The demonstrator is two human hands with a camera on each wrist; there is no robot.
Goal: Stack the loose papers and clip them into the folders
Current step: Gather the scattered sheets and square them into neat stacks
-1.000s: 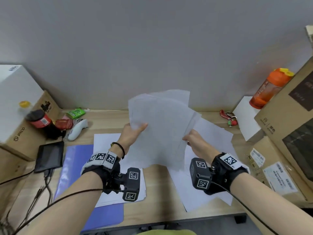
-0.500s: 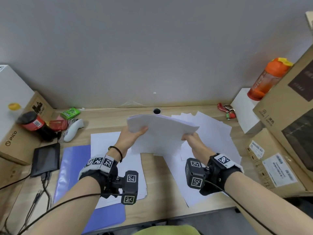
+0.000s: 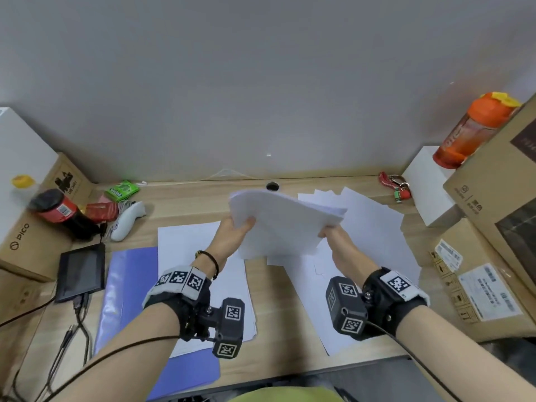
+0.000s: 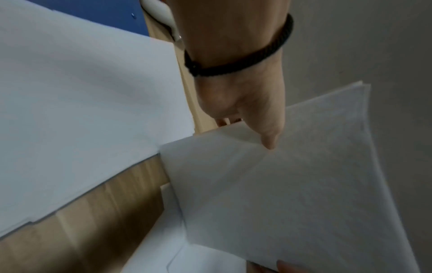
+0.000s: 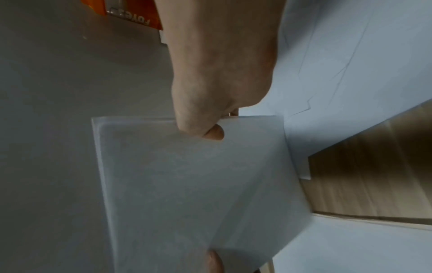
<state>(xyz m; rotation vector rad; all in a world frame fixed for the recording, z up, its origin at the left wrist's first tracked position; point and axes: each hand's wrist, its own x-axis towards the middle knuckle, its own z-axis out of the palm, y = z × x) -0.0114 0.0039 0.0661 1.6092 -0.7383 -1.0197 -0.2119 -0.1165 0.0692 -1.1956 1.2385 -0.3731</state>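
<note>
A stack of white papers [image 3: 284,221] hangs above the desk, held at both sides and tilted nearly flat. My left hand [image 3: 236,230] pinches its left edge, thumb on top; the left wrist view shows the thumb [image 4: 268,136] pressed on the stack [image 4: 304,175]. My right hand [image 3: 333,237] pinches the right edge, and in the right wrist view the thumb [image 5: 210,132] lies on the sheets [image 5: 187,184]. More loose papers [image 3: 374,233] lie spread on the desk at right. A blue folder [image 3: 127,288] lies at left with white sheets [image 3: 188,245] on it.
A wooden desk [image 3: 278,309] stands against a grey wall. At left are a cardboard box [image 3: 34,227], a red can [image 3: 58,210], a white controller [image 3: 127,219] and a black tablet [image 3: 81,271]. Cardboard boxes [image 3: 487,256], an orange bottle [image 3: 472,129] and keys [image 3: 394,187] crowd the right.
The stack stood upright and fanned a second ago; both hands have tipped it down toward flat and squared its sheets, keeping their hold on its edges.
</note>
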